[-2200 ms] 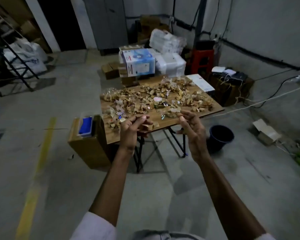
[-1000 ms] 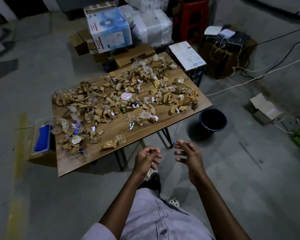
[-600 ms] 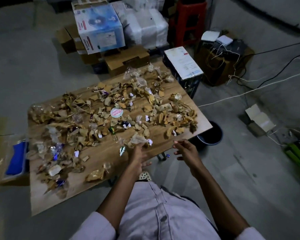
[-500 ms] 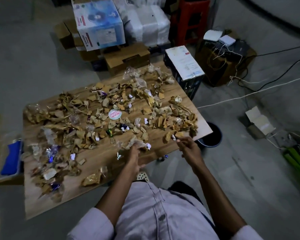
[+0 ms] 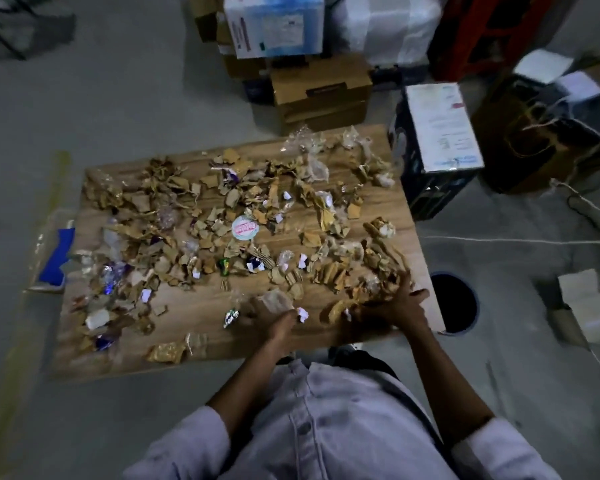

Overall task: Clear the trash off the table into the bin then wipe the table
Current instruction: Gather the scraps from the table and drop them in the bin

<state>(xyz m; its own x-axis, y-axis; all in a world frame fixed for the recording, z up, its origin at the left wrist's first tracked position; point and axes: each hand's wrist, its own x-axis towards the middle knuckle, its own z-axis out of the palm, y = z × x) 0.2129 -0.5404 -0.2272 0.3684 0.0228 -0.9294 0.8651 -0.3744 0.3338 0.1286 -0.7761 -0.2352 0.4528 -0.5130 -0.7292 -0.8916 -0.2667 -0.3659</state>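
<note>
A wooden table (image 5: 201,355) is strewn with several brown paper scraps, clear wrappers and foil bits (image 5: 243,230). The dark round bin (image 5: 455,303) stands on the floor just off the table's right front corner. My left hand (image 5: 279,325) is at the front middle of the table, its fingers curled round a crumpled clear wrapper (image 5: 273,301). My right hand (image 5: 400,303) lies with spread fingers on a heap of brown scraps (image 5: 371,268) at the right front corner, close to the bin. A blue cloth (image 5: 57,258) lies in a clear tray left of the table.
Cardboard boxes (image 5: 321,91) and a blue-white carton (image 5: 274,24) are stacked behind the table. A dark box with a white label (image 5: 437,147) stands at the table's far right corner. Cables (image 5: 520,240) cross the floor on the right, near a small open box (image 5: 584,306).
I have come closer and now look down on the table. Both hands moved from the air in front of me onto the trash at the table's front edge.
</note>
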